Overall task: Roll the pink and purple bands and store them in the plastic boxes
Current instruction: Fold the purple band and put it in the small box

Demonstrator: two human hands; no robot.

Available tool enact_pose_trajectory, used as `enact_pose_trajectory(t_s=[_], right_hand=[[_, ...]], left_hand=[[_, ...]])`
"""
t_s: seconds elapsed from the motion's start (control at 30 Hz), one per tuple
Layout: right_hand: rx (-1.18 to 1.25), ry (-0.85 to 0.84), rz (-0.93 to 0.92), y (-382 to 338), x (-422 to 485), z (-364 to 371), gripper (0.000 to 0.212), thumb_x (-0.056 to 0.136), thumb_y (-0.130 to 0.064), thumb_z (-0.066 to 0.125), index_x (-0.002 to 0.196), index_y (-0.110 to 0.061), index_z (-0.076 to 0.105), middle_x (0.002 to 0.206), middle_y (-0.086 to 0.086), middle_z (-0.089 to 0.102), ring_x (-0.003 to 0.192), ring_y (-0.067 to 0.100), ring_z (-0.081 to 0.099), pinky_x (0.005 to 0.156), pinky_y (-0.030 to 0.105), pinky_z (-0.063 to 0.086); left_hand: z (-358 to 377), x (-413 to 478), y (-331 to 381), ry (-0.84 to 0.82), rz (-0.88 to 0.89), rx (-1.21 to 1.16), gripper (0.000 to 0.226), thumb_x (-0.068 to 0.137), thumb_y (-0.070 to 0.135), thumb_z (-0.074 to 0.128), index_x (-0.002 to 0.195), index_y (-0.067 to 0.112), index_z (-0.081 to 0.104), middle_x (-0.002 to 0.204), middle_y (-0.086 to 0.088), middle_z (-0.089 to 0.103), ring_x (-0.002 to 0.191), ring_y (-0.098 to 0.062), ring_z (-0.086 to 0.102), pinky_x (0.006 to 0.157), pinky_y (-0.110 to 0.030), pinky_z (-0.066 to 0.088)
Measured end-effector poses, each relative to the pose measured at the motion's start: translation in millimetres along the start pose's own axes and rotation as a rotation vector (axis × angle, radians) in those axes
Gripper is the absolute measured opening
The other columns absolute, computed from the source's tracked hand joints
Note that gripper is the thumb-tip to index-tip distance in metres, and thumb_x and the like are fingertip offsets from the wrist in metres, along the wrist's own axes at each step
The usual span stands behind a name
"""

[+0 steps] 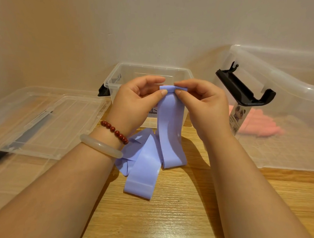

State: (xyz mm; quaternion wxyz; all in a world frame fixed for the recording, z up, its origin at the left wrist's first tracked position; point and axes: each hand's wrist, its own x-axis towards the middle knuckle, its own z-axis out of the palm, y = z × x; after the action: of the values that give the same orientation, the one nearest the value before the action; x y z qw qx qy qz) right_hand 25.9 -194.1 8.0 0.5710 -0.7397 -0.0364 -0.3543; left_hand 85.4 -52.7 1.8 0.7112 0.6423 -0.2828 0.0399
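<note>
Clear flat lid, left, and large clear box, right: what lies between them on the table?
Head view: the wide purple elastic band lies folded there, its top end pinched by the left hand and right hand; a small clear box stands behind.

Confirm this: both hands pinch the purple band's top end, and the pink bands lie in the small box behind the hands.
Wrong box. The left hand and right hand do pinch the purple band, but the head view shows the pink bands in the large box at right, not the small box.

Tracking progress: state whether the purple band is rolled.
Mostly loose: left hand and right hand pinch the band by its curled top; rest trails on table.
</note>
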Motion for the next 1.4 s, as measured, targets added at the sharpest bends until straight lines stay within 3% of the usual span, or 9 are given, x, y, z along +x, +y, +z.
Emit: enact_pose_trajectory(t_s=[0.17,0.4,0.6,0.83,1.0,1.1,1.17,1.4], right_hand=[[-0.003,-0.023,0.006,-0.4,-0.4,-1.0,0.026,0.088,-0.003,0.067,0.087,-0.029,0.072,0.084,-0.01,0.071,0.083,0.006,0.067,0.072,0.019,0.052],[-0.003,-0.032,0.015,-3.7,-1.5,0.1,0.017,0.087,-0.003,0.069,0.091,-0.019,0.074,0.083,-0.007,0.071,0.08,0.001,0.066,0.07,0.016,0.051],[-0.03,0.001,-0.009,-1.6,0.2,-0.9,0.024,0.087,-0.002,0.069,0.083,-0.026,0.072,0.08,-0.013,0.071,0.079,0.001,0.067,0.072,0.016,0.051],[-0.041,-0.011,-0.047,2.4,0.1,0.2,0.029,0.088,-0.001,0.067,0.083,-0.029,0.07,0.089,-0.011,0.07,0.09,0.008,0.068,0.08,0.023,0.055],[-0.027,-0.051,-0.047,2.0,0.1,0.1,0.024,0.089,-0.002,0.067,0.088,-0.026,0.07,0.092,-0.008,0.071,0.092,0.007,0.068,0.078,0.02,0.053],[-0.018,-0.049,-0.025,1.7,0.6,0.4,0.017,0.087,-0.009,0.071,0.094,-0.025,0.071,0.087,-0.008,0.07,0.084,0.006,0.067,0.074,0.019,0.052],[-0.039,-0.029,-0.017,2.4,1.2,0.8,0.015,0.087,-0.009,0.071,0.093,-0.022,0.073,0.083,-0.01,0.07,0.08,0.002,0.065,0.071,0.017,0.051],[0.021,-0.004,-0.005,4.4,2.3,0.6,0.028,0.086,0.001,0.069,0.081,-0.026,0.072,0.076,-0.016,0.071,0.081,0.004,0.068,0.074,0.019,0.052]], left_hand=[[1.2,-1.0,0.6,0.01,0.02,0.04,0.023,0.087,0.0,0.065,0.092,0.021,0.071,0.083,0.009,0.074,0.084,-0.01,0.07,0.073,-0.026,0.056],[0.6,-1.6,1.7,0.068,0.047,0.047,0.021,0.088,0.0,0.064,0.095,0.018,0.072,0.087,0.01,0.074,0.088,-0.01,0.071,0.079,-0.026,0.057],[1.8,-0.7,-0.5,-0.004,0.004,-0.002,0.022,0.086,0.001,0.067,0.102,0.016,0.071,0.09,0.006,0.074,0.089,-0.008,0.069,0.076,-0.022,0.053],[1.9,-0.1,-0.8,0.04,0.036,0.023,0.021,0.086,0.0,0.067,0.094,0.019,0.072,0.085,0.008,0.073,0.085,-0.01,0.069,0.077,-0.029,0.057],[1.1,-1.0,0.0,0.065,0.074,0.059,0.024,0.086,0.0,0.066,0.091,0.023,0.072,0.083,0.014,0.074,0.088,-0.009,0.07,0.081,-0.028,0.057],[-0.1,-0.3,1.1,0.069,0.059,0.033,0.026,0.087,-0.001,0.065,0.089,0.024,0.072,0.081,0.016,0.073,0.086,-0.005,0.069,0.076,-0.02,0.054],[-0.4,0.3,0.5,0.057,0.043,0.024,0.026,0.087,-0.002,0.064,0.09,0.022,0.072,0.081,0.013,0.074,0.085,-0.007,0.07,0.076,-0.023,0.055],[3.2,-0.4,-1.0,0.023,-0.007,-0.038,0.022,0.086,0.003,0.068,0.096,0.022,0.07,0.086,0.008,0.075,0.088,-0.009,0.07,0.078,-0.026,0.056]])
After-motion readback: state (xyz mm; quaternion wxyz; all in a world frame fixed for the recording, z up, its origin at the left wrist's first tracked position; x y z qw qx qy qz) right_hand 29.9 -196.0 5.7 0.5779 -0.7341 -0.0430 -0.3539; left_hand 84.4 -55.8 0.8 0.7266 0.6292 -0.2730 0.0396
